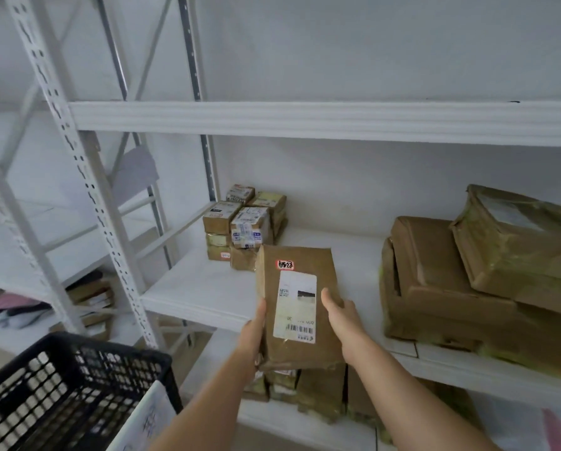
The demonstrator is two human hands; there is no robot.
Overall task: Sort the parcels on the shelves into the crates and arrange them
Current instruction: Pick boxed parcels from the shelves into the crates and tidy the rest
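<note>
White shelving (305,122) fills my view. Above its middle shelf, I hold a flat brown parcel (297,349) with a white label, long axis pointing away, left hand (254,330) and right hand (341,315) fingers clamping its sides.

We are reading very little here. The brown parcel (297,307) is carrying a white shipping label (296,307) with a barcode, a small QR code and the digits "30" near its lower edge; the other print is blurring out. Above it a small red-edged sticker (285,264) is showing handwritten characters we cannot make out. The small far boxes (245,222) are bearing unreadable labels.
</note>
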